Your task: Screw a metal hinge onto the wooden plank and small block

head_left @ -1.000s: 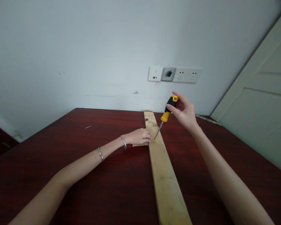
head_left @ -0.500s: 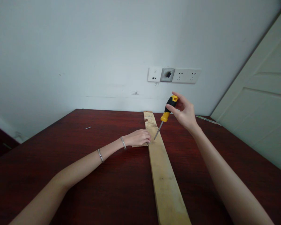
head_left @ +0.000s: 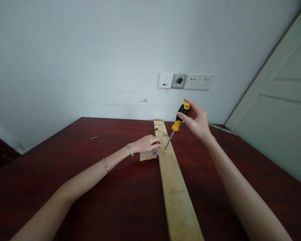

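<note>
A long pale wooden plank [head_left: 175,187] lies lengthwise on the dark red table [head_left: 115,201]. My right hand [head_left: 197,122] grips the black and yellow handle of a screwdriver [head_left: 177,123], whose tip points down at the plank's far part. My left hand [head_left: 146,144] hovers at the plank's left edge, fingers pinched over a small metal bracket [head_left: 156,152]. That bracket sits where a small wooden piece [head_left: 147,156] meets the plank. Two bangles ring my left forearm.
A loose screw [head_left: 94,137] lies on the table at the far left. Wall sockets [head_left: 186,81] are mounted above the table's far edge. A pale door [head_left: 278,113] stands to the right. A thin strip [head_left: 222,128] lies at the far right of the table.
My left hand has lifted slightly off the small wooden piece, uncovering the metal bracket. The right hand and screwdriver have stayed almost still.
</note>
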### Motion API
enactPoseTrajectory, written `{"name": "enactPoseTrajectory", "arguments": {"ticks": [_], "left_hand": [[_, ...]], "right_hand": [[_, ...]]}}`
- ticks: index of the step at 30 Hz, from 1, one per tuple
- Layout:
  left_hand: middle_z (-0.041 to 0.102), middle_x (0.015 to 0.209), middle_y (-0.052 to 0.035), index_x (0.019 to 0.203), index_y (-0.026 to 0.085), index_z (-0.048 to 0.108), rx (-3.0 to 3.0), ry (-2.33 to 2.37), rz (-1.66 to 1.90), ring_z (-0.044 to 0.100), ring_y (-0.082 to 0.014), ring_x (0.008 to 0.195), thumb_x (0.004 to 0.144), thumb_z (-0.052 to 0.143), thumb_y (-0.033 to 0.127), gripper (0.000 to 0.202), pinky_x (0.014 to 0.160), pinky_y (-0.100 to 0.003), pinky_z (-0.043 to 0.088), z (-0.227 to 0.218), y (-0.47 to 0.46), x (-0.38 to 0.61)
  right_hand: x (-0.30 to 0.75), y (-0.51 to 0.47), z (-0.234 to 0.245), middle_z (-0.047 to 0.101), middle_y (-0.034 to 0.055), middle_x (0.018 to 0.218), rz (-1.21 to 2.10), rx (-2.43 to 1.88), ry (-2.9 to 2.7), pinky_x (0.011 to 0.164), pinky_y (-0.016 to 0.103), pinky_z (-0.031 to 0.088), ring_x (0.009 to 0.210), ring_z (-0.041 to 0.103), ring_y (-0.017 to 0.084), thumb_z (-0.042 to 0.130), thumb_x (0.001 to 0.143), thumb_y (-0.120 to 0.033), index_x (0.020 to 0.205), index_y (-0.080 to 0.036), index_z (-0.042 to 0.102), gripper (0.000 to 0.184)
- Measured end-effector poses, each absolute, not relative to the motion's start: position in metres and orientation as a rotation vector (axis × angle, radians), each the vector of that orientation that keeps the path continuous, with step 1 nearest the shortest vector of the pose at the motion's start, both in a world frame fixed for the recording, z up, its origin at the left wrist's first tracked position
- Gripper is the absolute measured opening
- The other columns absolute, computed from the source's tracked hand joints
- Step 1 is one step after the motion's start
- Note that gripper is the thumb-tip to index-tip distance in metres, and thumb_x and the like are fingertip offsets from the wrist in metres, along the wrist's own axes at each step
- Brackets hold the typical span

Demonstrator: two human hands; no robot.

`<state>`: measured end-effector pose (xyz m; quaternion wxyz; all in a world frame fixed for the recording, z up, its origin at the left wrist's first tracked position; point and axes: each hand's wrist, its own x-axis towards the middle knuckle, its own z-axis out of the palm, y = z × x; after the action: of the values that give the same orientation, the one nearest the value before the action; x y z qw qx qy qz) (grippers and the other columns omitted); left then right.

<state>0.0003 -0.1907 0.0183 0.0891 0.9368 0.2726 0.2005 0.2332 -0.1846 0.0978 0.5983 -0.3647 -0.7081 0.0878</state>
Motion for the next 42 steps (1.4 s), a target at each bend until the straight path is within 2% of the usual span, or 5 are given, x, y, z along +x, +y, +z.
{"name": "enactPoseTrajectory", "arguments": {"ticks": [4,7,18,26,42], "left_hand": [[0.067,0.090,-0.0030,0.091,0.017,0.063,2.817,0.882,0.771,0.060,-0.0134,0.085,0.091,0.051,0.029,0.017,0.083,-0.027,0.042,0.045,-0.187,-0.022],[0.065,0.086,-0.0035,0.087,0.015,0.062,2.853,1.046,0.695,0.058,-0.0131,0.079,0.089,0.049,0.029,0.019,0.079,-0.027,0.042,0.062,-0.183,-0.054],[0.060,0.083,-0.0069,0.082,0.015,0.059,2.765,1.775,-0.324,0.055,-0.0167,0.074,0.086,0.047,0.027,0.017,0.071,-0.027,0.039,0.057,-0.198,-0.244],[0.065,0.098,-0.0154,0.092,0.011,0.063,2.491,2.009,-0.775,0.060,-0.0245,0.094,0.091,0.041,0.024,0.025,0.082,-0.032,0.043,0.033,-0.221,-0.341],[0.066,0.095,-0.0148,0.084,0.013,0.064,2.350,1.993,-0.597,0.059,-0.0251,0.092,0.086,0.045,0.026,0.023,0.082,-0.035,0.046,0.021,-0.206,-0.357]], "right_hand": [[0.234,-0.186,0.099,0.065,0.0100,0.103,0.210,-0.841,-1.644,0.079,0.044,0.056,0.082,0.064,0.023,0.069,0.073,-0.038,0.126,-0.018,0.057,0.058],[0.233,-0.188,0.100,0.065,0.0099,0.104,0.220,-0.853,-1.643,0.080,0.044,0.056,0.083,0.064,0.023,0.069,0.074,-0.037,0.127,-0.018,0.057,0.057],[0.229,-0.187,0.097,0.068,0.0083,0.102,0.222,-0.876,-1.688,0.081,0.044,0.056,0.086,0.065,0.025,0.070,0.074,-0.040,0.127,-0.021,0.058,0.057],[0.225,-0.187,0.093,0.070,0.0081,0.100,0.272,-0.908,-1.704,0.082,0.047,0.056,0.086,0.067,0.026,0.071,0.073,-0.041,0.126,-0.022,0.058,0.057],[0.225,-0.186,0.089,0.070,0.0079,0.101,0.278,-0.891,-1.783,0.081,0.048,0.057,0.084,0.068,0.026,0.069,0.074,-0.042,0.127,-0.024,0.058,0.057]]}}
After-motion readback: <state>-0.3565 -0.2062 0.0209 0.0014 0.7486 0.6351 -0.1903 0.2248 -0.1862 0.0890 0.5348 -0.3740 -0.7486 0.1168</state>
